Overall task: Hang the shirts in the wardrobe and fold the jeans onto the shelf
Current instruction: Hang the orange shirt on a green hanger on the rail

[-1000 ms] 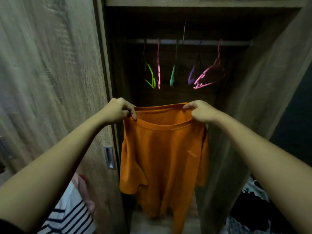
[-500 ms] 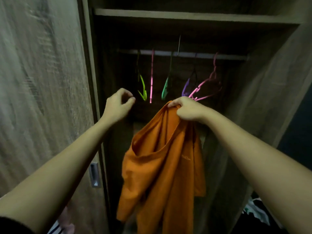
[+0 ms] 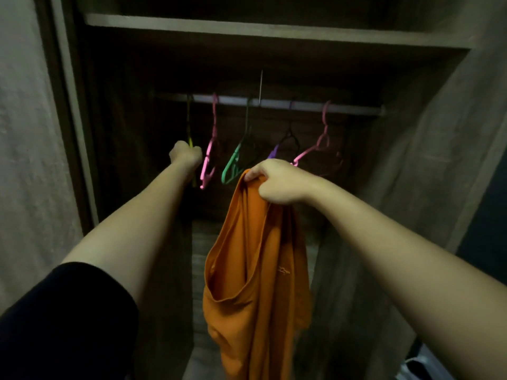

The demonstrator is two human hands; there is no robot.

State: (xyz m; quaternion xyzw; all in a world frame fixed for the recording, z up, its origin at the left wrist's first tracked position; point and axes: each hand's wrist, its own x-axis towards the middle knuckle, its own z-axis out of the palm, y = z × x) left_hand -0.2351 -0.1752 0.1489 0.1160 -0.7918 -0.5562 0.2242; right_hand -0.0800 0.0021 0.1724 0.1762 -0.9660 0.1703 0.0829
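Orange shirt (image 3: 255, 270) hangs from the right hand (image 3: 277, 185), gripped at its collar before the wardrobe (image 3: 417, 165), while the left hand (image 3: 185, 157) clasps the yellow hanger (image 3: 189, 124) on the rail (image 3: 354, 108); 0 shirts hung, jeans not in view.

A pale rail (image 3: 354, 108) across the wardrobe (image 3: 411, 160) carries several coloured hangers (image 3: 210, 149).
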